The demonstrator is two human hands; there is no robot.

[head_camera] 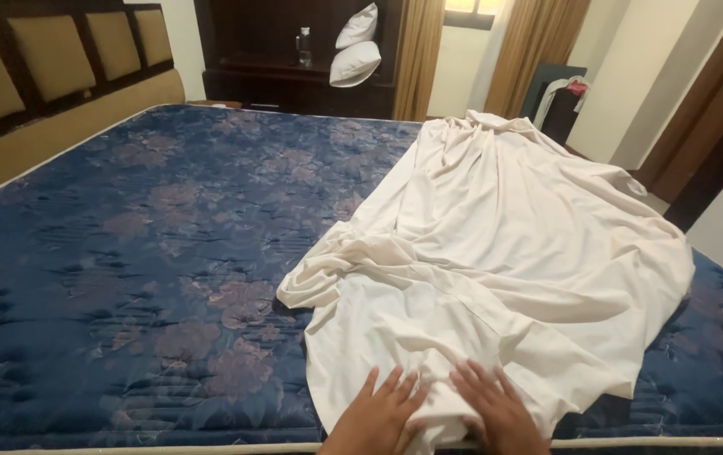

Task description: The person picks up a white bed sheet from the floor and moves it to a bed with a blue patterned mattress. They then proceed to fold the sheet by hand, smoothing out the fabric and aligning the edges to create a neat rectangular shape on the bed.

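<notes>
- both hands rest flat on the near end of a cream bed sheet (496, 253), which lies bunched and creased over the right half of a bare mattress (142, 244), dark blue with a faded flower print.
- left hand (378, 413): palm down, fingers spread, pressing the cloth just beside the mattress's near edge; its grip is apart, closed on nothing.
- right hand (500, 409): the same, fingers fanned, close beside the left with a ridge of cloth between them; its grip is apart too.
- the sheet runs from the hands away to the far right corner, where it heaps up; a thick fold juts left toward the middle of the mattress. the left half of the mattress lies uncovered.
- to do this well, i judge the palms should stay flat and slide outward from the middle, so that creases push to the edges instead of bunching under the fingers.
- the near hem looks best kept even with the mattress edge, or the far end is likely to come up short.
- the jutting fold wants lifting and drawing left, not dragging, as the quilted top may catch it.
- beyond: a padded headboard (49, 59) at the left, two white pillows (354, 49) on a dark shelf, tan curtains (538, 42).
</notes>
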